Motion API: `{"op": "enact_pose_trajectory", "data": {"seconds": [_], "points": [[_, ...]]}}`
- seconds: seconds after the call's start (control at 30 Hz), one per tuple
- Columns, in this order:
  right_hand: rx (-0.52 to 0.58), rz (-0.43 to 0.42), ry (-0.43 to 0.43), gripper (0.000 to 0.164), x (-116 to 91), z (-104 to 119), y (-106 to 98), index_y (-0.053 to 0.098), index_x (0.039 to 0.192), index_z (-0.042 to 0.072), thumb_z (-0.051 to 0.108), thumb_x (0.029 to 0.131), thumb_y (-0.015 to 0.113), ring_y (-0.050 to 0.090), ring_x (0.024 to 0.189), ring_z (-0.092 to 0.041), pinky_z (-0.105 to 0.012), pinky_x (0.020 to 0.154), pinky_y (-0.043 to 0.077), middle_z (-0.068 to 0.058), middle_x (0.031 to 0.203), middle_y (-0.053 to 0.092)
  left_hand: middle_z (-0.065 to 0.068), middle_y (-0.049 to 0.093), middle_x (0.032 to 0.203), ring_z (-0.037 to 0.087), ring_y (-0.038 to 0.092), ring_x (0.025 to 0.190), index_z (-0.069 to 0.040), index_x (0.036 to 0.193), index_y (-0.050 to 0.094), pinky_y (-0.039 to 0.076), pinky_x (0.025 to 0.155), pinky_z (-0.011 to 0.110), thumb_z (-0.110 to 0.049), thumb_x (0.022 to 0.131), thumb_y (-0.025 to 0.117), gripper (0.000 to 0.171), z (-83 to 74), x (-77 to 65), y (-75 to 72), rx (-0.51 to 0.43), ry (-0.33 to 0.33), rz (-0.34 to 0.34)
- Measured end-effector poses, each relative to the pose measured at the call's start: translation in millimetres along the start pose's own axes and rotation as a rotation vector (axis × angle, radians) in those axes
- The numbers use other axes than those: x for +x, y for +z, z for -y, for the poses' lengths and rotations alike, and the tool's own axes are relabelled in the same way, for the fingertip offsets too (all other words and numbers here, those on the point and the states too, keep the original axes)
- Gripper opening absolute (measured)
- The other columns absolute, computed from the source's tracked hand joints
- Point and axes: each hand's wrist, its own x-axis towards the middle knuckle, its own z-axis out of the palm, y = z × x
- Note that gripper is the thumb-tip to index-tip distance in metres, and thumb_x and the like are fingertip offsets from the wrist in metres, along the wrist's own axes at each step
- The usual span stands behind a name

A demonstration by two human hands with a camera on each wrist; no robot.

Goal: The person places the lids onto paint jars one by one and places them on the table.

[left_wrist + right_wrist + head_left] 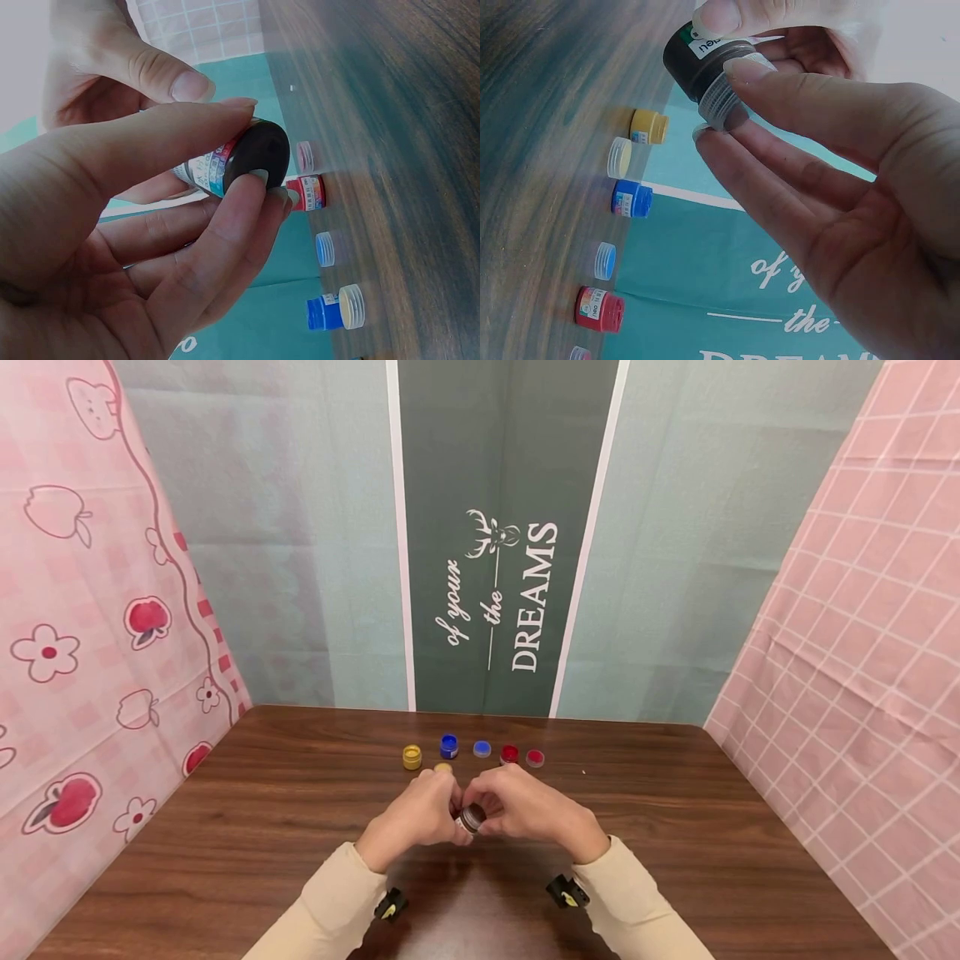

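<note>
1. The left hand (422, 808) and right hand (525, 803) come close together above the table (225, 827), both clamped on one small dark jar (472, 817).
2. The left thumb and fingers grip the jar's labelled body near its base; the right thumb and fingertips pinch the clear ridged lid (724, 103). This split hold probably steadies the body while giving the right fingers purchase on the ridges.
3. The jar is tilted, lid end towards the right hand, perhaps so that each hand has its own end to hold. It looks filled with something black or very dark brown; the lid is on it, though how tightly I cannot tell.
4. Just beyond the hands stand three uncapped jars: a yellow jar (412, 758), a blue jar (448, 747) and a red jar (510, 753), partly behind the right hand. Each holds matching colour, seemingly paint.
5. A yellow lid (443, 768), blue lid (482, 749) and red lid (535, 758) lie to the right of their jars, likely to keep the colours paired. Which face is up I cannot tell.
6. Behind the table hangs a lettered curtain (502, 452).
</note>
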Motion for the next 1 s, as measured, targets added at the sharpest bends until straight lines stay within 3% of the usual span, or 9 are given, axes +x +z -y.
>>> {"op": "enact_pose_trajectory", "data": {"seconds": [0.37, 0.67, 0.83, 1.0], "points": [[0.035, 0.004, 0.023, 0.022, 0.0, 0.2, -0.3, 0.075, 0.102, 0.005, -0.003, 0.082, 0.08, 0.071, 0.08, -0.004, -0.025, 0.076, 0.061, -0.002, 0.093, 0.076, 0.003, 0.062, 0.071, 0.012, 0.053, 0.059, -0.009, 0.065, 0.072, 0.044, 0.05, 0.024, -0.01, 0.065, 0.094, 0.022, -1.9, -0.4, -0.1, 0.006, 0.016, -0.003], [-0.023, -0.007, 0.025, 0.016, -0.1, -0.4, -0.3, 0.076, 0.099, 0.006, 0.009, 0.085, 0.083, 0.066, 0.074, 0.0, -0.018, 0.07, 0.057, -0.001, 0.087, 0.076, -0.002, 0.062, 0.059, 0.01, 0.051, 0.055, -0.008, 0.065, 0.071, 0.044, 0.049, 0.024, -0.01, 0.067, 0.093, 0.022, -0.8, 0.2, 0.4, -0.007, 0.022, 0.013], [-0.022, 0.002, 0.028, 0.015, -0.4, -0.7, -0.2, 0.076, 0.1, 0.006, 0.009, 0.086, 0.082, 0.067, 0.075, -0.002, -0.022, 0.072, 0.059, -0.001, 0.089, 0.076, -0.002, 0.063, 0.059, 0.009, 0.052, 0.055, -0.008, 0.066, 0.072, 0.044, 0.049, 0.024, -0.009, 0.068, 0.092, 0.021, -0.5, 0.3, 0.3, -0.013, 0.017, 0.027], [-0.025, 0.002, 0.048, 0.012, 0.0, -0.2, -0.8, 0.076, 0.097, 0.007, 0.014, 0.088, 0.08, 0.06, 0.067, 0.001, -0.017, 0.065, 0.054, 0.002, 0.081, 0.074, -0.002, 0.064, 0.059, 0.008, 0.052, 0.054, -0.007, 0.068, 0.073, 0.045, 0.049, 0.023, -0.01, 0.069, 0.093, 0.02, -1.1, 0.3, -0.3, -0.014, 0.006, 0.038]]}}
